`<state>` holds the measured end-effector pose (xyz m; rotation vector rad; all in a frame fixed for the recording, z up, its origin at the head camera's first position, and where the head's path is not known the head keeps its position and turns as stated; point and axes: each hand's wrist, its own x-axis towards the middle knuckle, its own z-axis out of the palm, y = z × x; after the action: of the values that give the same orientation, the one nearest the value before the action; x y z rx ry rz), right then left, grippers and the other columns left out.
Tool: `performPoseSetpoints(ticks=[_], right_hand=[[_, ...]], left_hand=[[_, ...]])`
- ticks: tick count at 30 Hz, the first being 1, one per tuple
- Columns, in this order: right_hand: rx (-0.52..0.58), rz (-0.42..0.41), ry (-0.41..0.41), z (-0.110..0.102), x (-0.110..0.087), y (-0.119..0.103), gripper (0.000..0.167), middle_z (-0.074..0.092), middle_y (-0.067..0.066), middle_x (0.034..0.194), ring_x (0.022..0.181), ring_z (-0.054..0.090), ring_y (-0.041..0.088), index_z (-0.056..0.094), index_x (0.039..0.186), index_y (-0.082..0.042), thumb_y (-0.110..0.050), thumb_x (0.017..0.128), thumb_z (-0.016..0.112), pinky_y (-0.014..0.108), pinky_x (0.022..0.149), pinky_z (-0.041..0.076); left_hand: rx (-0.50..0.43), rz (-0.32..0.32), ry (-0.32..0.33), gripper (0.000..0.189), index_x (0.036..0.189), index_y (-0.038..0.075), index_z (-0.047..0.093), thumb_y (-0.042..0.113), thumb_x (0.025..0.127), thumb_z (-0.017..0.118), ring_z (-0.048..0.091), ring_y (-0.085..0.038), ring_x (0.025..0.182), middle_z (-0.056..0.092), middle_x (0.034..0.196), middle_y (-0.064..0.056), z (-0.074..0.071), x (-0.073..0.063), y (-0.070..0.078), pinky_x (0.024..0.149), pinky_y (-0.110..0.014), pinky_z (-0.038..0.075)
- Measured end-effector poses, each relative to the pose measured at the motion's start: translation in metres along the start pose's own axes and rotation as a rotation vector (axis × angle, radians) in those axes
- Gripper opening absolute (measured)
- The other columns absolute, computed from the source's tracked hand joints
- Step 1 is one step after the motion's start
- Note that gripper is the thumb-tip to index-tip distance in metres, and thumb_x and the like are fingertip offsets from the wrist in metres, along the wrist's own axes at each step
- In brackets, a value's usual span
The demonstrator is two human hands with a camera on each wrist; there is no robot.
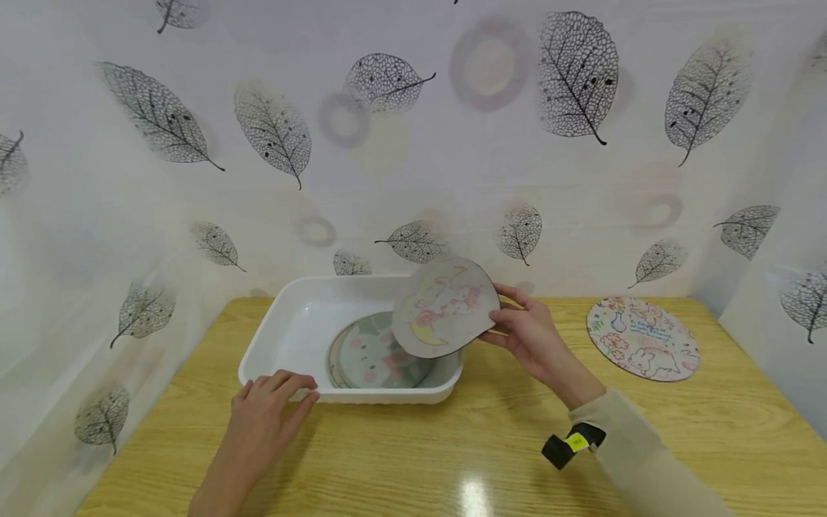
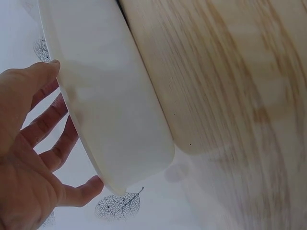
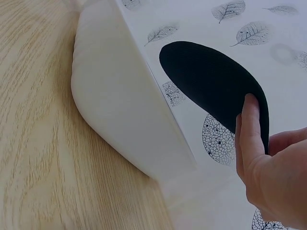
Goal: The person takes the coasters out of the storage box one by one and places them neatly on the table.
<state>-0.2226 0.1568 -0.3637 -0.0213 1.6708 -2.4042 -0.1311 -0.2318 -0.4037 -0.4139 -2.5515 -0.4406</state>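
Note:
A pale mouse pad (image 1: 446, 309), roughly round with a pink and yellow drawing, is pinched at its right edge by my right hand (image 1: 530, 334). It is tilted above the right part of a white plastic basin (image 1: 291, 330); the right wrist view shows its black underside (image 3: 211, 79). Inside the basin lie stacked round pads, the top one a green pad (image 1: 368, 355) with a cartoon face. My left hand (image 1: 274, 406) holds the basin's near-left rim. In the left wrist view, the thumb (image 2: 45, 72) touches that rim and the fingers reach over it.
Another round pad (image 1: 642, 337), printed with flowers and rabbits, lies on the wooden table (image 1: 400, 459) to the right. A leaf-patterned curtain (image 1: 413, 165) hangs behind the table and at both sides. My right wrist wears a black strap (image 1: 571, 445).

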Motion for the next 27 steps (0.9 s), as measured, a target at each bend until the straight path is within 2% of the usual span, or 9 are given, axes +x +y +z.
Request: performPoseSetpoints(ticks=[10,19,27], right_hand=[[0.021,-0.018,0.01,-0.008,-0.004,-0.002,0.056,0.066,-0.001,0.106,0.089,0.072,0.01,0.031,0.154,-0.005,0.008,0.101,0.045,0.03,0.079,0.063],[0.044,-0.034,0.019,-0.014,-0.007,-0.005,0.041,0.068,-0.002,0.103,0.086,0.071,0.01,0.047,0.136,-0.013,0.007,0.101,0.047,0.03,0.078,0.063],[0.033,-0.039,0.037,-0.022,-0.011,-0.011,0.048,0.069,-0.003,0.106,0.088,0.072,0.01,0.04,0.147,-0.011,0.005,0.103,0.046,0.029,0.08,0.063]], left_hand=[[-0.001,-0.001,0.002,0.016,0.096,0.023,0.073,0.02,0.084,0.084,0.068,-0.029,0.092,0.072,0.097,0.009,0.0,-0.001,0.0,0.082,-0.076,0.048],[0.003,-0.018,-0.019,0.015,0.097,0.024,0.073,0.021,0.086,0.083,0.067,-0.029,0.094,0.072,0.099,0.009,-0.001,-0.001,0.001,0.085,-0.078,0.046],[0.012,-0.024,-0.029,0.015,0.098,0.025,0.073,0.022,0.087,0.082,0.067,-0.029,0.095,0.072,0.101,0.009,-0.002,-0.001,0.001,0.086,-0.078,0.046]])
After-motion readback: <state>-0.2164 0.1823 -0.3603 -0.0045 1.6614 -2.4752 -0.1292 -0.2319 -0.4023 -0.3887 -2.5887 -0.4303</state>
